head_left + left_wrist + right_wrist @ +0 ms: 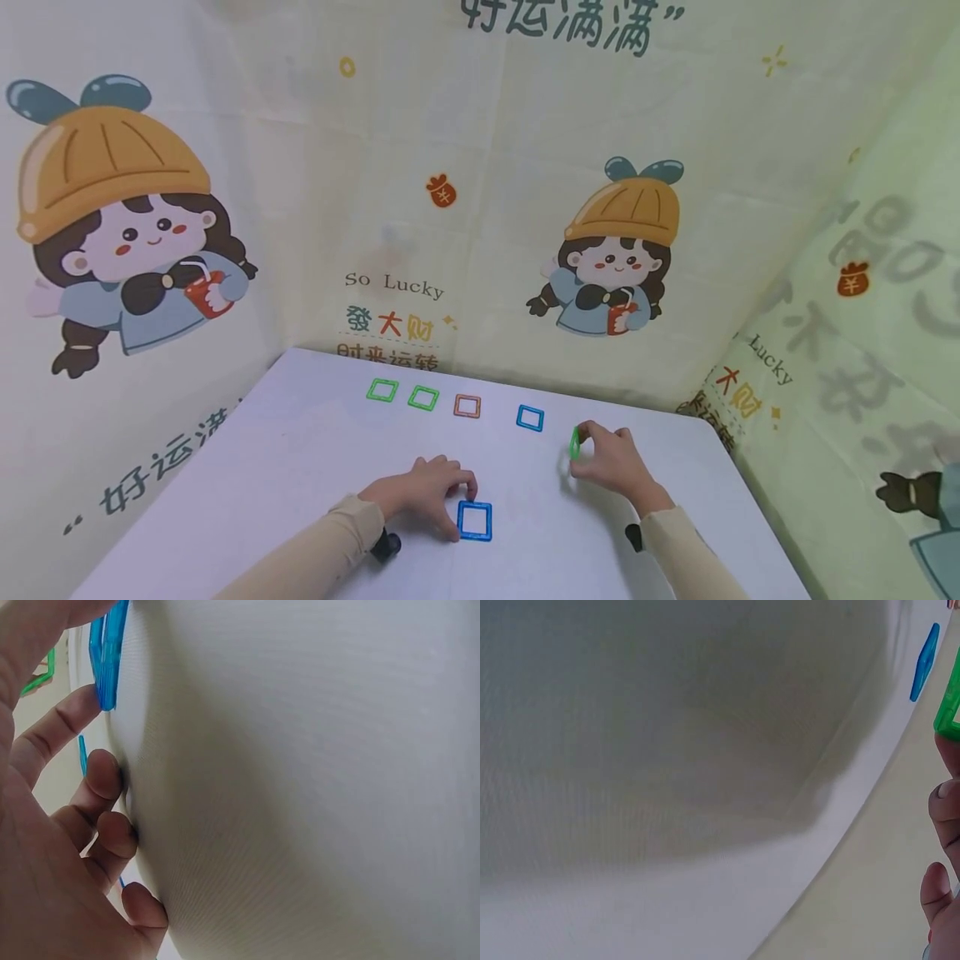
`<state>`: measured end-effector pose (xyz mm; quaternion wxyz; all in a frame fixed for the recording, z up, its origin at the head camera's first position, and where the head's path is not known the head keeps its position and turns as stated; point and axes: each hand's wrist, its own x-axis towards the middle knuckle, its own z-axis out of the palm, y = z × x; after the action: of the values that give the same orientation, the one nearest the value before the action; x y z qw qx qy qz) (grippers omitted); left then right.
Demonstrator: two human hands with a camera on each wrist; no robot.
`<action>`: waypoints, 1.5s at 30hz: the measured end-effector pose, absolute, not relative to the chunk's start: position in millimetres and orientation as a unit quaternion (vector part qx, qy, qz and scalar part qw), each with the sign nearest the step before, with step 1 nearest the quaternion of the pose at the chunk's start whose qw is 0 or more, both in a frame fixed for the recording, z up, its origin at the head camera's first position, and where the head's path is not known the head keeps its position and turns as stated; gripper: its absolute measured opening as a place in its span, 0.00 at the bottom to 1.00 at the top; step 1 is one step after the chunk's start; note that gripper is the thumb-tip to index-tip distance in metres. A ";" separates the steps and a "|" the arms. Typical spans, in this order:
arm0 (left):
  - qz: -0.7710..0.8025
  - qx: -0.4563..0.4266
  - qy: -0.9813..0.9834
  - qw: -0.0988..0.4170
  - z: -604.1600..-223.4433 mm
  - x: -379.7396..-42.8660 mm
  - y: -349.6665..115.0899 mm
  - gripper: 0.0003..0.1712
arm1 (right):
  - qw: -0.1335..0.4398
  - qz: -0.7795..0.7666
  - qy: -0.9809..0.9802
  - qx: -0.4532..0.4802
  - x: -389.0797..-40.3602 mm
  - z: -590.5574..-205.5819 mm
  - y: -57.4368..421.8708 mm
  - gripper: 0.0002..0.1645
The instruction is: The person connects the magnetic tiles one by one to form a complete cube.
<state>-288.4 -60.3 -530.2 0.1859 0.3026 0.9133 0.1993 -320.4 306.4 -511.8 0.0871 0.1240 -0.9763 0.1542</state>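
Note:
My left hand (431, 490) pinches a blue square frame (475, 538), a thin plastic outline, between thumb and forefinger at its near side on the white table. In the left wrist view the same blue frame (110, 664) shows edge-on between those fingertips, while the other fingertips rest on the tabletop. To the right and farther back, my right hand (615, 462) holds a green square frame (575, 443) on edge, just above the table. Only a corner of this green frame (949, 726) enters the right wrist view, beside the fingertips.
Along the table's back lie two green frames (371, 389) (421, 408), an orange frame (467, 417) and another blue frame (528, 429). Behind the white table (247, 475) hangs a cream cloth (495, 275) printed with cartoon figures; it also covers both sides.

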 end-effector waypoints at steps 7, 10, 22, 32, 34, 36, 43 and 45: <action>0.204 0.308 0.909 0.191 -531.5 -285.0 -58.5 0.29 | 0.079 0.159 -0.975 0.133 -313.9 -517.1 299.8 0.26; 0.201 0.307 0.910 0.192 -532.5 -285.6 -58.0 0.29 | 0.082 0.165 -0.972 0.143 -311.5 -515.1 295.8 0.27; 0.184 0.311 0.914 0.185 -524.5 -285.2 -59.6 0.29 | 0.097 0.155 -0.969 0.166 -305.1 -505.5 284.4 0.26; 0.172 0.312 0.916 0.184 -524.1 -287.0 -59.6 0.28 | 0.094 0.147 -0.966 0.192 -301.6 -507.1 279.7 0.25; 0.171 0.313 0.916 0.185 -523.5 -286.4 -59.3 0.28 | 0.088 0.143 -0.967 0.193 -300.7 -507.6 278.9 0.25; 0.171 0.313 0.915 0.186 -522.3 -285.9 -58.9 0.28 | 0.082 0.142 -0.967 0.194 -299.2 -506.4 277.4 0.25; 0.168 0.310 0.916 0.189 -520.4 -285.9 -59.0 0.28 | 0.093 0.146 -0.958 0.228 -297.8 -506.2 273.2 0.24; 0.168 0.308 0.917 0.191 -519.6 -285.6 -58.6 0.27 | 0.095 0.147 -0.956 0.237 -297.9 -507.4 271.8 0.24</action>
<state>-285.6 -58.6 -519.6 0.1909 0.3083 0.9167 0.1679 -297.9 271.8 -507.4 0.0952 0.2368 -0.9556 0.1471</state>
